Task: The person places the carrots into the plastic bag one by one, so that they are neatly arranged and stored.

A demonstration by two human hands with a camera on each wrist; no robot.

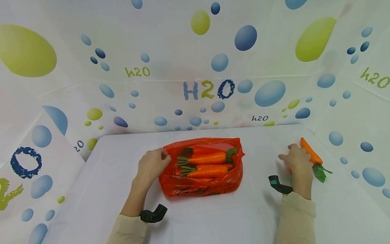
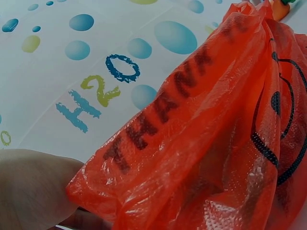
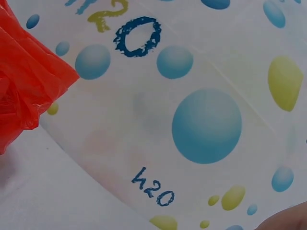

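A red plastic bag (image 1: pixel 201 189) stands in the middle of the table, its mouth spread wide. Inside lie several orange carrots (image 1: pixel 210 158) with green tops. My left hand (image 1: pixel 153 164) pinches the bag's left rim between thumb and fingers; in the left wrist view, the bag (image 2: pixel 192 143) rises in folds beside that hand (image 2: pixel 36 187). At the right, my right hand (image 1: pixel 297 161) is over the table with thumb and index finger apart, right beside a loose carrot (image 1: pixel 310 151). A bit of orange shows under its palm. Only an edge of this hand (image 3: pixel 288 220) appears in the right wrist view.
A white cloth covers the table (image 1: pixel 213 220). Behind it and at both sides rises a white curtain (image 1: pixel 170 74) printed with blue and green spots and "H2O". Each wrist wears a black camera mount (image 1: pixel 153 214).
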